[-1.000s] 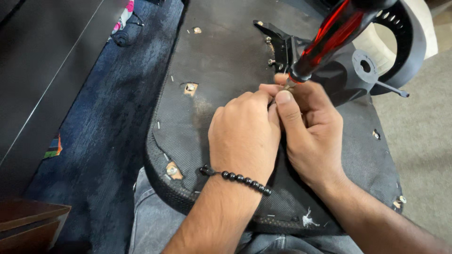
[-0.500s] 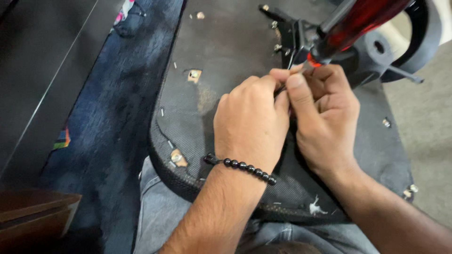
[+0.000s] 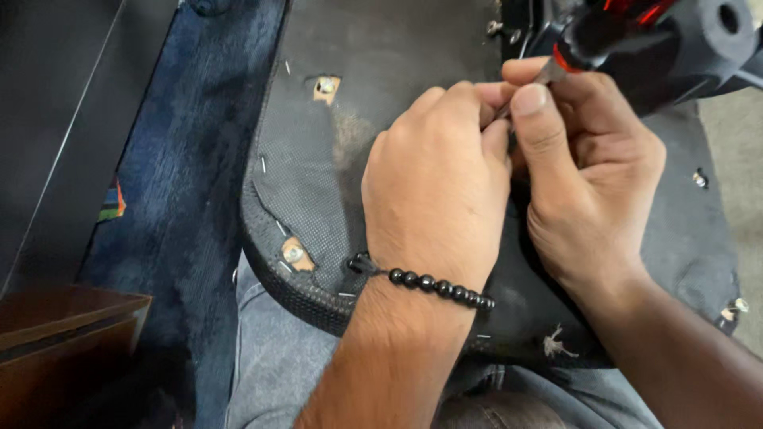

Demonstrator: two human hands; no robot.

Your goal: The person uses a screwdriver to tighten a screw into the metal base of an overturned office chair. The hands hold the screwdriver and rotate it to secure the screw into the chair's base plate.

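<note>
Two hands meet over a black seat base [image 3: 397,71] resting on the person's lap. The left hand [image 3: 437,183], with a black bead bracelet [image 3: 441,287] at the wrist, is clenched, pinching something too small to tell. Touching it on the right, the right hand [image 3: 588,175] grips a red-and-black-handled screwdriver [image 3: 592,36].

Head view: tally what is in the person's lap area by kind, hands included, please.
Hands: 2, left hand and right hand
Red-and-black-handled tool: 1
Black seat base with fabric underside: 1
Black bead bracelet: 1
Wooden box: 1
Total: 6
</note>
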